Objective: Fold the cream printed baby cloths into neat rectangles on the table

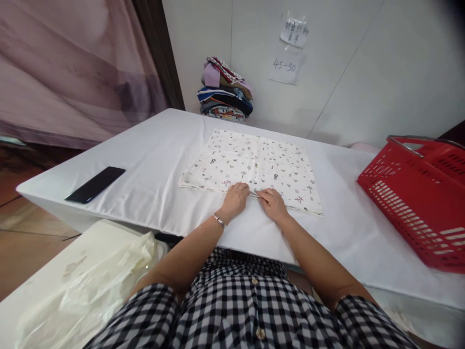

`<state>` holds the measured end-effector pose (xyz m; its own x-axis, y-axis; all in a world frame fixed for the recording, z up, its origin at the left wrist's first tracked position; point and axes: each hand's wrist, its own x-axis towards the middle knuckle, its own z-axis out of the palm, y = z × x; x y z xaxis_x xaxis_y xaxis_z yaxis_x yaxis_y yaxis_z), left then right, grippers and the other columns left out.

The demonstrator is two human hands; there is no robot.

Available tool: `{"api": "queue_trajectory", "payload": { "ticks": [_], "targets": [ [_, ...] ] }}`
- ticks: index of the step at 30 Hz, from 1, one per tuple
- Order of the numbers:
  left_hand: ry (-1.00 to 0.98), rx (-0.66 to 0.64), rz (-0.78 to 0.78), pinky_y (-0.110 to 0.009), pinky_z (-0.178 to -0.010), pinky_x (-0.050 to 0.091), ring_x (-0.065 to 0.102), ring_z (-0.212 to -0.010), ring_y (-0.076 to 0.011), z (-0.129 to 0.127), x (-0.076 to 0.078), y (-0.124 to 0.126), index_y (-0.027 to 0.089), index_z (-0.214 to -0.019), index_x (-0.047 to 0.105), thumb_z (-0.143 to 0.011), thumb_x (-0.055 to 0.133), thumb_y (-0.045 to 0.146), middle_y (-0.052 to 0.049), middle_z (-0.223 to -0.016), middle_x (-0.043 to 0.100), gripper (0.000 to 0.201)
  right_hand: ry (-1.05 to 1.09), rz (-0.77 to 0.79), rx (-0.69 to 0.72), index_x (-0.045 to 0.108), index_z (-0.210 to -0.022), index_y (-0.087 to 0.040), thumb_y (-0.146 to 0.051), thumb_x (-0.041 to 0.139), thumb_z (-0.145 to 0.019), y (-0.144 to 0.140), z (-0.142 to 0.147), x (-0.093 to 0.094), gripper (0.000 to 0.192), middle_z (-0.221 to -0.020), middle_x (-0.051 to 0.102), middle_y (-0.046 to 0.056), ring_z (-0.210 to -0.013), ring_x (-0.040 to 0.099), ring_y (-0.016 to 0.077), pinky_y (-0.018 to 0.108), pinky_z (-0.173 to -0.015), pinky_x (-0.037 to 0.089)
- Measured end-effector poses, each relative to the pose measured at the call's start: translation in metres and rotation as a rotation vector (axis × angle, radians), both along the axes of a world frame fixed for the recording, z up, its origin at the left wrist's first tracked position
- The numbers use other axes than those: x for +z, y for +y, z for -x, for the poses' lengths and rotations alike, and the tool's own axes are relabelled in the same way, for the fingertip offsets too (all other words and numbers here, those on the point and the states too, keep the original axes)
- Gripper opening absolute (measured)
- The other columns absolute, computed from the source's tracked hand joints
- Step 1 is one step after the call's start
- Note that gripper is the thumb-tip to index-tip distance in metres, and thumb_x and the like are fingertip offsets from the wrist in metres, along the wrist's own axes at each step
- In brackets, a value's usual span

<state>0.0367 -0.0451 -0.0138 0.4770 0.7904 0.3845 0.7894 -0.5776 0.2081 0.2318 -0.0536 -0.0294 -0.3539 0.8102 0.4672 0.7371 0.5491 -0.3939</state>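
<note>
A white cloth with small printed figures (pixel 254 162) lies flat and squared on the white table (pixel 152 160). My left hand (pixel 235 198) and my right hand (pixel 273 203) rest side by side at the middle of the cloth's near edge. The fingers of both hands pinch that edge. A thin bracelet sits on my left wrist.
A stack of folded coloured clothes (pixel 225 92) stands at the table's far edge against the wall. A black phone (pixel 95 184) lies at the left. A red plastic basket (pixel 421 198) sits at the right. A plastic bag (pixel 98 281) lies on a low surface at the lower left.
</note>
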Motion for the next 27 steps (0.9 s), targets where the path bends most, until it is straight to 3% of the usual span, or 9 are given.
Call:
{"api": "queue_trajectory", "payload": {
  "ticks": [9,13,27],
  "targets": [
    [0.040,0.020,0.009,-0.036,-0.080,0.040,0.051,-0.089,-0.0217,0.001,-0.003,-0.001,0.016,-0.089,0.060,-0.089,0.041,0.010,-0.008,-0.094,0.061,0.019,-0.061,-0.020,0.000,0.070,-0.106,-0.024,-0.017,0.052,-0.088,-0.001,0.001,0.000,0.026,-0.093,0.062,0.006,-0.087,0.052,0.0201,0.035,-0.079,0.041],
    [0.028,0.035,0.041,-0.036,-0.081,0.039,0.052,-0.091,-0.0217,0.000,0.001,-0.001,0.016,-0.091,0.059,-0.090,0.041,0.012,-0.008,-0.095,0.061,0.018,-0.149,-0.037,0.002,0.065,-0.116,-0.024,-0.023,0.052,-0.090,-0.005,0.005,0.004,0.029,-0.098,0.062,0.007,-0.090,0.050,0.0211,0.035,-0.078,0.039],
    [-0.015,0.034,0.103,-0.036,-0.082,0.040,0.054,-0.092,-0.0215,0.000,0.007,-0.003,0.017,-0.089,0.058,-0.089,0.044,0.012,-0.008,-0.096,0.062,0.014,-0.167,-0.009,-0.001,0.068,-0.109,-0.026,-0.020,0.049,-0.091,-0.005,0.005,0.003,0.027,-0.099,0.061,0.006,-0.093,0.049,0.0206,0.035,-0.080,0.037]
  ]
}}
